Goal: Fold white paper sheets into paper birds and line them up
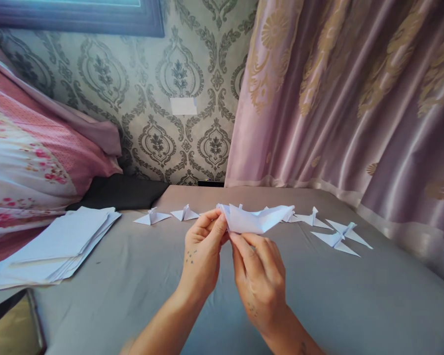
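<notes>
Both hands hold a folded white paper figure (257, 219) up above the grey sheet, in the middle of the view. My left hand (203, 246) pinches its left end between thumb and fingers. With thumb and index finger, my right hand (261, 276) grips its lower edge, close to the left fingertips. The figure's right part sticks out as an upturned point. Behind it, a row of folded paper birds lies on the sheet: a bird (152, 217) and another bird (185, 213) on the left, several more to the right, some partly hidden by the held paper.
A stack of white paper (59, 246) lies at the left, beside a dark flat item (122, 191). Two paper birds overlap at the right (338, 239). A framed, shiny object (17, 325) sits at the lower left corner. Pink curtains (336, 98) hang at the right.
</notes>
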{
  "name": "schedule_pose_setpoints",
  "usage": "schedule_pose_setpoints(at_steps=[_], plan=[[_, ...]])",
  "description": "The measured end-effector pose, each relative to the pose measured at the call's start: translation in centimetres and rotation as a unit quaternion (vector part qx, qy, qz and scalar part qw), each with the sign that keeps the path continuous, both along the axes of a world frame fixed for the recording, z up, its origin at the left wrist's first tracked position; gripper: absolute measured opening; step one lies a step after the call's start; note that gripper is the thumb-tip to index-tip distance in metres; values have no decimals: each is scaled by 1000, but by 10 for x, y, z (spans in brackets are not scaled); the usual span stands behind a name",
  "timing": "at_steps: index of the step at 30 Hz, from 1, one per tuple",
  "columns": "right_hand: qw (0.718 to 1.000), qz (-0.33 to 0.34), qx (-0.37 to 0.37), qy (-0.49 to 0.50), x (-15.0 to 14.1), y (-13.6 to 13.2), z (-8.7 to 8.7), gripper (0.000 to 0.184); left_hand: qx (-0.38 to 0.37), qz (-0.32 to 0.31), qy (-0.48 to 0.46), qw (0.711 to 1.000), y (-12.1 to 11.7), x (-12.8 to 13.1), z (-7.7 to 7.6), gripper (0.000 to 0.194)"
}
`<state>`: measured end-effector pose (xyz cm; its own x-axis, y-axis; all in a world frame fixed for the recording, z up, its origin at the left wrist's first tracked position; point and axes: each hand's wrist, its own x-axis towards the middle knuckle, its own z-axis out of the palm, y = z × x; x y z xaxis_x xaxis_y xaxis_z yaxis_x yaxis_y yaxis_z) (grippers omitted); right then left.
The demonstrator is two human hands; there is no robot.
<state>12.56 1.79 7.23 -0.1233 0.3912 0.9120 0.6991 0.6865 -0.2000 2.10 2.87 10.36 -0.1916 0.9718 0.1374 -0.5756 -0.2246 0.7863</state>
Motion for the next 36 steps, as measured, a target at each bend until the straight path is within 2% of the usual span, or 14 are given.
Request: schedule_pose_setpoints(at_steps=[8,11,13,15,19,21,27,31,36], plan=[[1000,8,4,-19,-4,1,-2,41,-1,-20,38,999,1,-7,2,22],[997,11,-43,62,-9,-4,3,35,15,4,71,997,1,-7,1,20],[986,9,-98,136,-9,-8,9,33,28,25,105,994,0,-6,1,19],[976,-10,-142,165,-6,-12,15,29,41,40,139,989,-1,-4,2,17],[983,-86,-133,94,8,-13,26,13,54,49,186,980,-2,-1,3,17],[989,-84,-111,54,13,-11,30,9,50,48,199,977,-2,-1,2,17],[995,-23,-100,11,20,-7,36,11,69,16,241,968,2,-4,-1,16],[993,-32,-105,32,21,-6,35,10,104,-9,274,956,0,-7,2,18],[993,-45,-106,35,23,-4,35,12,124,-86,247,957,-2,-6,1,24]])
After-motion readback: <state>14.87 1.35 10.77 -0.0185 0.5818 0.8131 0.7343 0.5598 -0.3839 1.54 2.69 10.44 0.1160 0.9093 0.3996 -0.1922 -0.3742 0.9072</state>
